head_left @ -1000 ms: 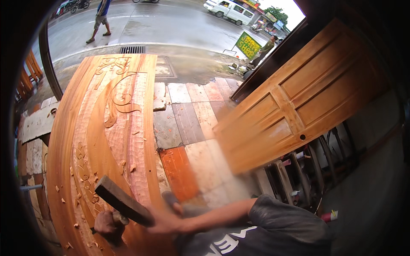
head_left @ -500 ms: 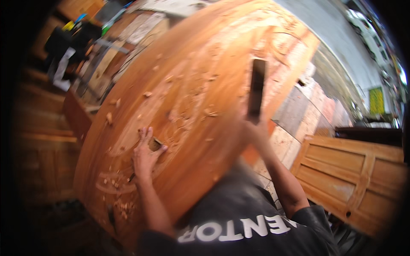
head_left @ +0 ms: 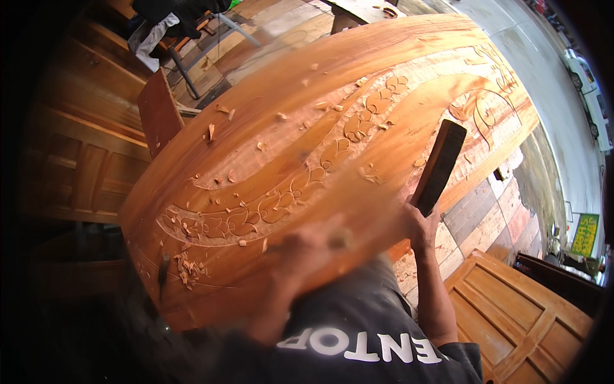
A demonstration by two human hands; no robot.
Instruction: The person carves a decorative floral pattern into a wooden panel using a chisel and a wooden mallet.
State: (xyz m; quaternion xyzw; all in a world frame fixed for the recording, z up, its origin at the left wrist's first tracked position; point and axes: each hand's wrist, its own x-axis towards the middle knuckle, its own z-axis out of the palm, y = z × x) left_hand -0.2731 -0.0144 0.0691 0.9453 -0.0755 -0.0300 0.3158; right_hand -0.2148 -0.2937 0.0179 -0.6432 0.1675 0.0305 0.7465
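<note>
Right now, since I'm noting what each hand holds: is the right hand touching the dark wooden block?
Touching. The head view shows the lower end of the dark wooden block in the right hand, with no gap between them.

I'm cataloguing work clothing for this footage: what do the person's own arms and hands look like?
The right hand is bare, with no glove or watch visible; the left hand also looks ungloved but is too blurred for detail. Both forearms are uncovered below dark sleeves. The dark shirt carries large white lettering.
</note>
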